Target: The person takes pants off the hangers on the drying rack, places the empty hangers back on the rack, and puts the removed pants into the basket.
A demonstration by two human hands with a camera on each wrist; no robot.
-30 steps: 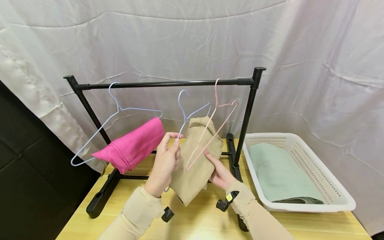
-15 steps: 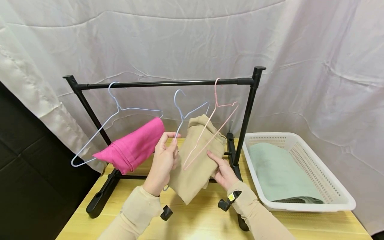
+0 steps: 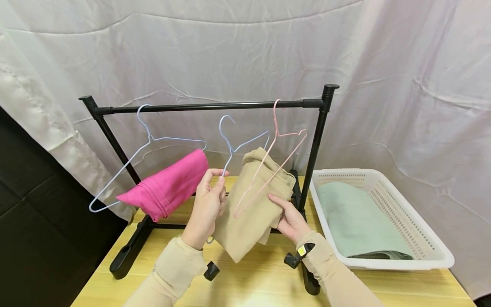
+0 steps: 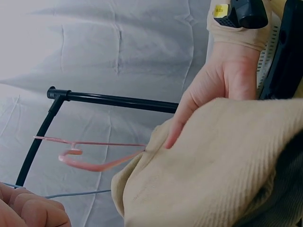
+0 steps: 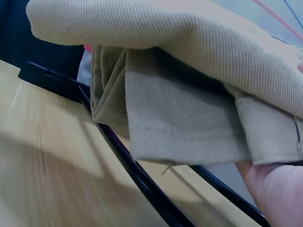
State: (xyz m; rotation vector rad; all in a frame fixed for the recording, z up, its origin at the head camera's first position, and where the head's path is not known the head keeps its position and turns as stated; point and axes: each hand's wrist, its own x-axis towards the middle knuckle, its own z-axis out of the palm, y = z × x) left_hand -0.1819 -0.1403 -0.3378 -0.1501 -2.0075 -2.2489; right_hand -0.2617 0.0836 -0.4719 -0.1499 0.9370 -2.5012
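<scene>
"Folded beige corduroy cloth [image 3: 249, 230]: where?"
"Below the black metal rack's top bar [image 3: 184, 107]: left grip [image 3: 207, 204] pinching the pale-blue wire hanger [image 3: 231, 150], right grip [image 3: 289, 218] pinching the cloth's edge."
"Advice?"
"I'd steady the hanger and gently even the folds."

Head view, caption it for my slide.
Left hand pinches a blue hanger; right hand holds tan cloth at a black rack.

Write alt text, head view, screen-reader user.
A person's left hand pinches a blue hanger while the right hand grips folded beige cloth. A black rack carries a pink hanger and another blue hanger with pink cloth; to the right, a white basket holds green cloth.
</scene>
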